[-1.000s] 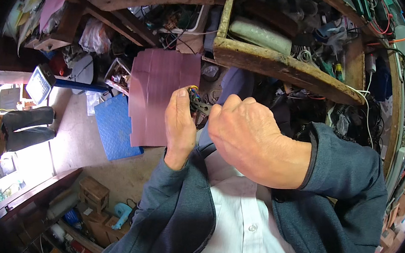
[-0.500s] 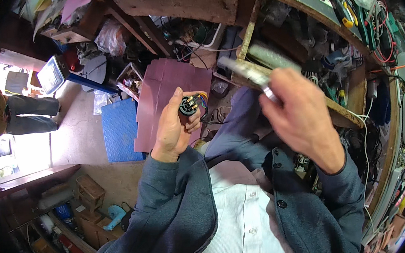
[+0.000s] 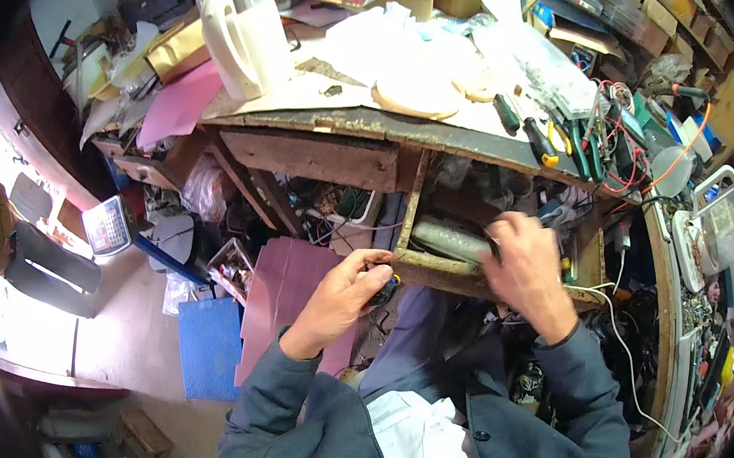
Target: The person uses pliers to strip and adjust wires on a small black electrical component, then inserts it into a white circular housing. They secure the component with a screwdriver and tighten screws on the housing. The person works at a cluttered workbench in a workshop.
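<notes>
The left hand (image 3: 338, 298) slants forward, thumb and fingers pinched around a small wired part (image 3: 385, 293), while the right hand (image 3: 527, 271), blurred, hangs knuckles up over the drawer (image 3: 441, 268); whether it grips anything I cannot tell. The drawer's wooden edge stands just right of the left grip, a plastic-wrapped roll (image 3: 449, 239) beyond it, purple cardboard (image 3: 277, 283) to its left. Mostly hidden at the left fingertips, the part shows dark with a yellow bit.

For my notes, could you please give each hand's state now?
Left hand: closed, holding a small part.
Right hand: at the drawer; grip cannot be told.
</notes>
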Demonstrator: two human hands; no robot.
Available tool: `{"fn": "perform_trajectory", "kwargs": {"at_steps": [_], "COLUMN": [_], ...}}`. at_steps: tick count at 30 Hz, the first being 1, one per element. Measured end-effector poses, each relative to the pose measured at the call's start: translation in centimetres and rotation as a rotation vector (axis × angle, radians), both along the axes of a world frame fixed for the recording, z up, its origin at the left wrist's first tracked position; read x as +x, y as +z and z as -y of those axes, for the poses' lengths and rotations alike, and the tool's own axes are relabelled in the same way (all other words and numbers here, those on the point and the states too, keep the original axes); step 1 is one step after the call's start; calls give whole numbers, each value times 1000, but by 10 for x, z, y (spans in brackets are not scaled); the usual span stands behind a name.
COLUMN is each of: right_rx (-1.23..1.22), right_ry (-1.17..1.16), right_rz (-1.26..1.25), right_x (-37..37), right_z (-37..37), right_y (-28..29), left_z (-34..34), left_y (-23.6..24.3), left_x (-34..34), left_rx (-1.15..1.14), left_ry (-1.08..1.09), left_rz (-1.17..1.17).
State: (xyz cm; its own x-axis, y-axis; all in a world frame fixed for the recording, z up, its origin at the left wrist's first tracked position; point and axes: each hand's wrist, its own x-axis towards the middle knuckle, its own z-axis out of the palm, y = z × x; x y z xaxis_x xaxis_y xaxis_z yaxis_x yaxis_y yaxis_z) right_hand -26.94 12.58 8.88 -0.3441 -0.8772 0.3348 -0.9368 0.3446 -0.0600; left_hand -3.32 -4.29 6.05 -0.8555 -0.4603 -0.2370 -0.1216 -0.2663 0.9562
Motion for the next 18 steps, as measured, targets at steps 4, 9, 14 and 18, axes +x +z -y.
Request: {"fn": "perform_trajectory", "kwargs": {"at_steps": [4,9,14,18], "right_rx": [-218,-300,-353,-438], "right_ry": [519,569,530,466], "right_rz": [601,543,503,656], "right_x": [52,60,56,49], "right_z": [33,46,43,28], "right_y": [20,10,5,12], "left_z": [1,8,58,207], "left_y": [-4,17,62,72], "left_x": [-33,-27,-12,-54], "left_rx": [-20,-40,-760,-1139], "left_ry": [-112,-152,63,1037], "left_rz": [-162,-175,37,-267]}}
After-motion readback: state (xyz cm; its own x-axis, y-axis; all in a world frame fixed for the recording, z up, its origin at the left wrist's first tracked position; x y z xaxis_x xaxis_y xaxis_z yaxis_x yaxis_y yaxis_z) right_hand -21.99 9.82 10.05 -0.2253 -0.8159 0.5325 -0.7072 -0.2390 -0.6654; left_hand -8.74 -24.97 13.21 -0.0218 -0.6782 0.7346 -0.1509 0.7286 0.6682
